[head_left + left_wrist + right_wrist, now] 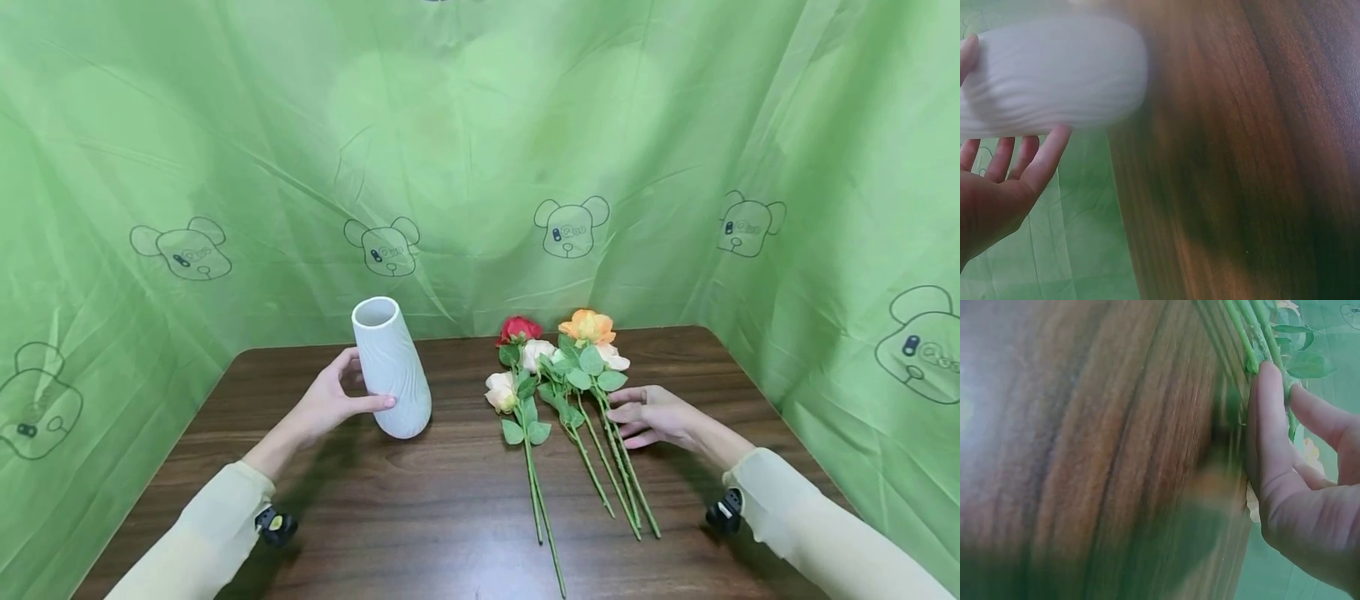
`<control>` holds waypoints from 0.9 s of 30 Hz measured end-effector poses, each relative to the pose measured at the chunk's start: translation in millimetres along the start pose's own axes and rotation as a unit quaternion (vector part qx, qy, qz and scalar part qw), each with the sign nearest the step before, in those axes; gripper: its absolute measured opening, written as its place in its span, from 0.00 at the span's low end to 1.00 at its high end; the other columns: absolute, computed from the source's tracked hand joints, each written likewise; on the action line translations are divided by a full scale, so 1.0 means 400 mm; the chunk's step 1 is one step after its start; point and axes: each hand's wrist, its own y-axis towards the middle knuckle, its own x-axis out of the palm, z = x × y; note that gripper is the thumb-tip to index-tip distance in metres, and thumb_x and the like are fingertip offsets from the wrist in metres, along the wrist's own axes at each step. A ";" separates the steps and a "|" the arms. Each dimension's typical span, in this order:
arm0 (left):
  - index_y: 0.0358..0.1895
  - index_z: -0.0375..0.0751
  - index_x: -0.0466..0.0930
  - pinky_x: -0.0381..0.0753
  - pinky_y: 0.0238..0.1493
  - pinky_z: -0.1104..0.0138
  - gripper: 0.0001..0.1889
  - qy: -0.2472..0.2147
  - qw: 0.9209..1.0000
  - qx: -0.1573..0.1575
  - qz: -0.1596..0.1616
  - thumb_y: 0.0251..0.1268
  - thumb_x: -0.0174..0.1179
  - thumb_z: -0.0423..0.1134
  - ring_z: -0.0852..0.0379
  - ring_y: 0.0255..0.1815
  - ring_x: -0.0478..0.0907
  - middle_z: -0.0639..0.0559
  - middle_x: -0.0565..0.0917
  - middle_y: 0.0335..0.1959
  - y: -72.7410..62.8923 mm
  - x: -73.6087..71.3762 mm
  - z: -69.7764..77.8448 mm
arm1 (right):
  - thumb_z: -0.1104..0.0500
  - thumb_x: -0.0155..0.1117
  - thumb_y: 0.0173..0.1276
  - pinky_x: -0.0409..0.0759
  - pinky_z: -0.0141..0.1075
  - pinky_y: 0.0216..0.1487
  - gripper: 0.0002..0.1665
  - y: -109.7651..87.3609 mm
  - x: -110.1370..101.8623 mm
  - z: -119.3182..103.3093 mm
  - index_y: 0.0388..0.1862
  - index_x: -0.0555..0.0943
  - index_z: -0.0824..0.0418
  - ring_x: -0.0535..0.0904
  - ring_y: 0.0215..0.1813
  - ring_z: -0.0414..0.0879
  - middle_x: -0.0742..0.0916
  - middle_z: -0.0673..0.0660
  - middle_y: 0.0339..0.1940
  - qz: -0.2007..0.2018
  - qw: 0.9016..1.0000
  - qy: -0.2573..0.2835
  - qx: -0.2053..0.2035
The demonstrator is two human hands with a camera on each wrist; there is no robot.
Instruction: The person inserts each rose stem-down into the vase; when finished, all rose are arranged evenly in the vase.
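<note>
**Pale sleeves [198, 529] foremost; vase [401, 379] grasped; flower stems [632, 474] at the fingertips**

Sleeves enter from the near side, one left of the vase and one well to its right.

Hands: Left hand [333, 402] grasps the vase, thumb across the near face, fingers around the far side. Right hand [658, 416], well right of the vase, has its fingertips at the flower stems below the orange rose [589, 326]. Thumb and index finger flank a stem; whether they pinch it cannot be told.

Layout: Right of the vase, the red rose [519, 328], white rose [536, 356] and cream rose [501, 392] lie nearer to it; the orange rose and pale pink rose [614, 357] lie farther. Whether the vase base sits flat on the table [450, 517] cannot be confirmed.

Procedure: The step in hand appears to be picking up a stem while steadying the vase. Isolate one stem, grip it below the leaves [579, 379], and free it before lifting; overlapping foliage may snag. Brace the vase low, as its tall form could tip.

Container: The vase mouth faces up and no stem protrudes. Its inner floor is not visible.
</note>
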 end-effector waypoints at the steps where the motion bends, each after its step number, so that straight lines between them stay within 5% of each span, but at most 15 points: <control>1: 0.67 0.46 0.69 0.71 0.61 0.41 0.42 0.001 1.000 0.000 0.001 0.48 0.82 0.42 0.46 0.60 0.77 0.46 0.79 0.58 0.000 -0.001 0.001 | 0.60 0.64 0.74 0.86 0.46 0.44 0.42 -0.004 0.000 -0.002 0.76 0.55 0.77 0.83 0.42 0.51 0.85 0.61 0.48 0.001 1.000 0.000 -0.001; 6: 0.67 0.44 0.69 0.71 0.60 0.42 0.41 0.002 1.000 -0.001 0.001 0.49 0.82 0.41 0.45 0.60 0.77 0.44 0.79 0.58 -0.002 -0.003 0.011 | 0.61 0.64 0.74 0.86 0.44 0.44 0.44 -0.012 -0.005 -0.008 0.76 0.50 0.78 0.83 0.42 0.50 0.86 0.60 0.49 0.003 1.000 0.015 -0.006; 12: 0.67 0.44 0.68 0.71 0.60 0.41 0.41 -0.002 1.000 -0.002 -0.001 0.49 0.81 0.41 0.43 0.60 0.76 0.44 0.79 0.58 -0.005 0.000 0.012 | 0.61 0.65 0.74 0.85 0.43 0.44 0.35 -0.018 -0.014 -0.012 0.70 0.61 0.77 0.83 0.39 0.48 0.87 0.57 0.46 0.019 1.000 0.023 0.001; 20: 0.67 0.46 0.69 0.74 0.58 0.48 0.41 0.008 1.000 -0.006 0.001 0.49 0.82 0.42 0.46 0.60 0.76 0.46 0.80 0.58 -0.003 0.002 0.006 | 0.61 0.65 0.74 0.85 0.43 0.46 0.34 -0.019 -0.024 -0.007 0.70 0.65 0.77 0.83 0.39 0.46 0.86 0.57 0.46 -0.018 1.000 0.017 0.003; 27: 0.67 0.46 0.69 0.70 0.60 0.40 0.41 -0.004 1.000 -0.002 0.000 0.49 0.82 0.41 0.44 0.61 0.75 0.45 0.79 0.58 -0.002 -0.002 0.002 | 0.62 0.64 0.74 0.85 0.47 0.46 0.27 -0.034 -0.018 -0.027 0.65 0.67 0.72 0.84 0.41 0.50 0.86 0.59 0.47 -0.039 0.999 0.030 -0.009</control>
